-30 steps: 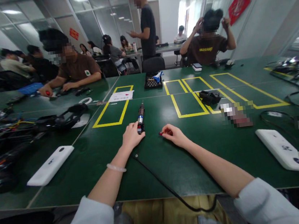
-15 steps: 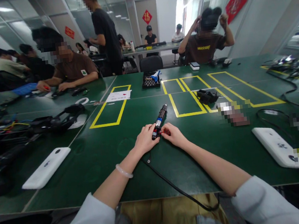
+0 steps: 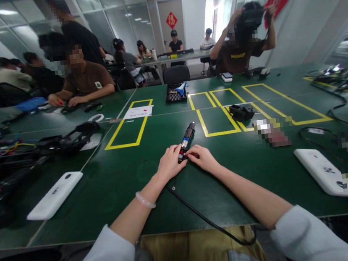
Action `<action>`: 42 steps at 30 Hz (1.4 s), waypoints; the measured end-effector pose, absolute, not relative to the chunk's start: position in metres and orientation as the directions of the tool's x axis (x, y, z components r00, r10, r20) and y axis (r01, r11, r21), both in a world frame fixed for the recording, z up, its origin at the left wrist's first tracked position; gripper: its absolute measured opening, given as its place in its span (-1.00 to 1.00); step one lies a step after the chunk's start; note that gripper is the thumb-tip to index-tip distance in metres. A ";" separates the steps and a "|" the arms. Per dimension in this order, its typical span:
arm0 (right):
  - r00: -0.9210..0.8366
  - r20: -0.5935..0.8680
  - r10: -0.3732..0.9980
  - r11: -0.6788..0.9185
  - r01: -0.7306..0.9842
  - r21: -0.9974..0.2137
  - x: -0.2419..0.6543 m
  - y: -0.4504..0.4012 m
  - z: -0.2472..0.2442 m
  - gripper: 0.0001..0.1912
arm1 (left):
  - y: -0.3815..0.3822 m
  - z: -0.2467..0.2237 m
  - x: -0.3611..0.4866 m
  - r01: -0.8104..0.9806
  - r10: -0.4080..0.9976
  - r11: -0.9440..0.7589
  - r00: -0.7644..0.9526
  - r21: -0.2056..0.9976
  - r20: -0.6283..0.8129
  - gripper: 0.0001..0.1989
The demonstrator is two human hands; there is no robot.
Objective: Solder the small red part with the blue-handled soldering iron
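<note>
A slim black device with a silver and blue middle lies slanted on the green table. My left hand is closed round its near end, thumb along the bottom. From the right, my right hand pinches at a small red part beside that same end; the fingertips hide most of the part. A black cable with a small ring-like piece near its upper end runs from below my left hand over the table's front edge.
White cases lie at left and right. Black parts with wires fill the left side. Beyond are a black tray, a black bracket and yellow tape outlines. Several people sit or stand further back.
My hands have barely moved; the device's near end is turned slightly. In the background, the standing person has moved left, and the person at right has shifted, arms raised at the headgear.
</note>
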State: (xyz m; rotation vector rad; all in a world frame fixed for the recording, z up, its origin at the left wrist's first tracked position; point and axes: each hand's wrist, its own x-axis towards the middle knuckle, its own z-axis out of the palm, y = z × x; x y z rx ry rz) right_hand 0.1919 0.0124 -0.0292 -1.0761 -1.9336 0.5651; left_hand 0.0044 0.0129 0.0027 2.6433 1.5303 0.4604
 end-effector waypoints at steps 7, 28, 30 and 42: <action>-0.238 0.435 0.869 0.495 0.440 -0.749 0.193 0.011 -0.027 -0.85 | 0.017 -0.001 0.017 0.898 0.879 -0.434 0.404 0.074 0.255 -0.42; -0.331 0.360 0.872 0.482 0.458 -0.747 0.196 0.014 -0.030 -0.86 | 0.060 0.009 -0.159 0.993 0.992 0.084 -0.091 0.077 0.092 -0.35; -0.334 0.363 0.870 0.487 0.460 -0.743 0.196 0.015 -0.032 -0.86 | 0.064 0.010 -0.183 0.979 0.976 0.186 -0.194 0.087 0.099 -0.35; -0.352 0.341 0.872 0.481 0.480 -0.734 0.196 0.014 -0.027 -0.86 | 0.057 0.012 -0.224 0.880 0.845 0.392 -0.460 0.269 0.274 -0.44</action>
